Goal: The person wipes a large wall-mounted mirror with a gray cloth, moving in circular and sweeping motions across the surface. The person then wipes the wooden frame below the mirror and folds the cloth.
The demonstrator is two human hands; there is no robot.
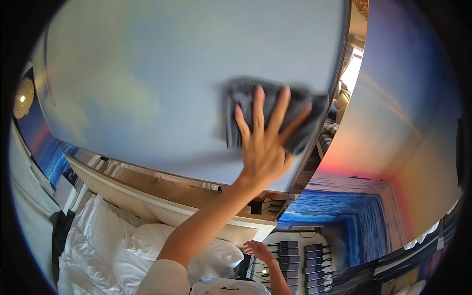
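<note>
While its palm presses a dark grey cloth (269, 104) flat, the left hand (263, 152) is spread wide, four fingers fanned upward and the thumb out to the right. The cloth, blurred and wrinkled, lies between that hand and a large pale blue, sky-printed panel (172, 73), near the panel's right edge. Well below, the right hand (259, 250) hangs with its fingers pointing left; whether it pinches anything I cannot tell.

Just beside the right hand, on its right and below, stand two columns of dark rectangular devices (288, 265) with cables. To its left lie white pillows (147, 241) against a cream padded headboard (162, 209), which runs below the left hand, behind the forearm. Right of both hands, a sunset sea mural (324, 201) covers the wall. Far left of them are a round woven lamp (23, 98) and a pale curtain (29, 182).
</note>
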